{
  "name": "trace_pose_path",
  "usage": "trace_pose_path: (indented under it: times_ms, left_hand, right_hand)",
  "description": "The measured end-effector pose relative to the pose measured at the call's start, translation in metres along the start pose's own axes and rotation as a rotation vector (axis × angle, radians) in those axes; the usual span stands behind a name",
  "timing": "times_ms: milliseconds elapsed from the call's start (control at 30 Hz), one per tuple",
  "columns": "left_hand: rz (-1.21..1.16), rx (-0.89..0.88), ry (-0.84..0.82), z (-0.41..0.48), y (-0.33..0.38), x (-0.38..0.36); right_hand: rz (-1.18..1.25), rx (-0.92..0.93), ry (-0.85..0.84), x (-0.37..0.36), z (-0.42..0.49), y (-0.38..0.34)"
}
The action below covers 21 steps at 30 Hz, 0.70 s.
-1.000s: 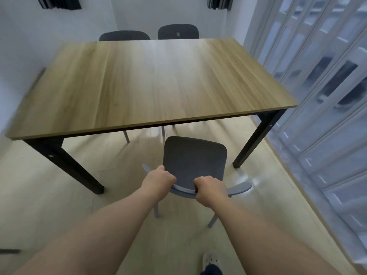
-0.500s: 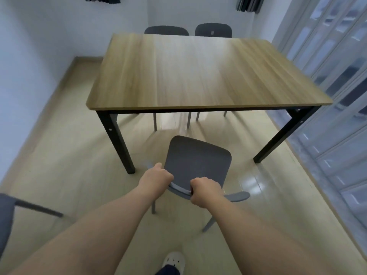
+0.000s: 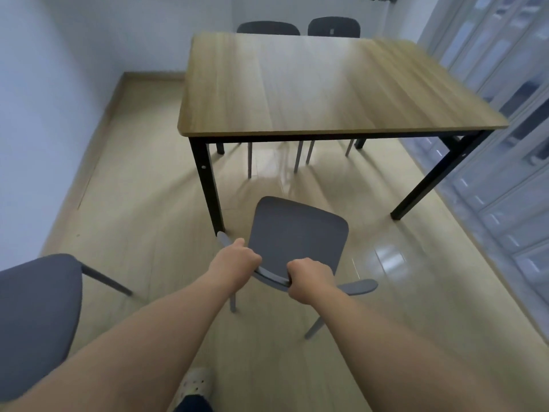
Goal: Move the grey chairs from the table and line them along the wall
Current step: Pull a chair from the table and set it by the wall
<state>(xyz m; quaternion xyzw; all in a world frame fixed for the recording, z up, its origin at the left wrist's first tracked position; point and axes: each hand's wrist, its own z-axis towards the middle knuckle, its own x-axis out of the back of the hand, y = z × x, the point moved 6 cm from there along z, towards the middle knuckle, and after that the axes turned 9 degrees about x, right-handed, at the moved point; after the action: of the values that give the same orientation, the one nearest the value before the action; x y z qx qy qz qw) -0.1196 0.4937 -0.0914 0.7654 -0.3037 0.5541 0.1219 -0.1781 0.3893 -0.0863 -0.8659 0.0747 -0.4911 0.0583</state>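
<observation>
A grey chair (image 3: 297, 233) stands on the floor in front of me, clear of the wooden table (image 3: 326, 84), its seat facing the table. My left hand (image 3: 234, 261) and my right hand (image 3: 310, 279) both grip the top edge of its backrest. Another grey chair (image 3: 35, 316) stands at the lower left, near the left wall (image 3: 44, 99). Two more grey chairs (image 3: 267, 27) (image 3: 334, 26) are tucked in at the table's far side, only their backrests and legs showing.
The table's black near-left leg (image 3: 208, 185) is just beyond the held chair's left armrest. White folding panels (image 3: 505, 129) run along the right side. Bare floor lies between the table and the left wall. My shoe (image 3: 196, 385) shows at the bottom.
The held chair and I have moved back and to the left, away from the table. The chair at the lower left has come further into view.
</observation>
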Motion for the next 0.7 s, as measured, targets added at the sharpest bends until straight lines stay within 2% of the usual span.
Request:
trace_pose_path:
  times_ms: [167, 333, 400, 533, 700]
  left_hand:
    - [-0.010, -0.055, 0.032, -0.005, -0.069, -0.007]
    - [-0.087, -0.070, -0.019, 0.001, -0.185, -0.012]
    - [-0.158, -0.030, -0.054, -0.001, -0.221, -0.011]
    - [-0.420, 0.109, -0.004, -0.009, -0.276, -0.016]
    - [-0.689, 0.272, -0.107, -0.016, -0.316, -0.028]
  right_hand:
    - [0.034, -0.039, -0.032, 0.003, 0.029, -0.070]
    - [0.119, -0.044, -0.026, 0.014, 0.079, -0.174]
    - [0.161, -0.055, 0.002, 0.022, 0.099, -0.207]
    - [0.238, -0.086, 0.074, 0.036, 0.138, -0.254]
    - [0.337, -0.136, 0.031, 0.045, 0.168, -0.279]
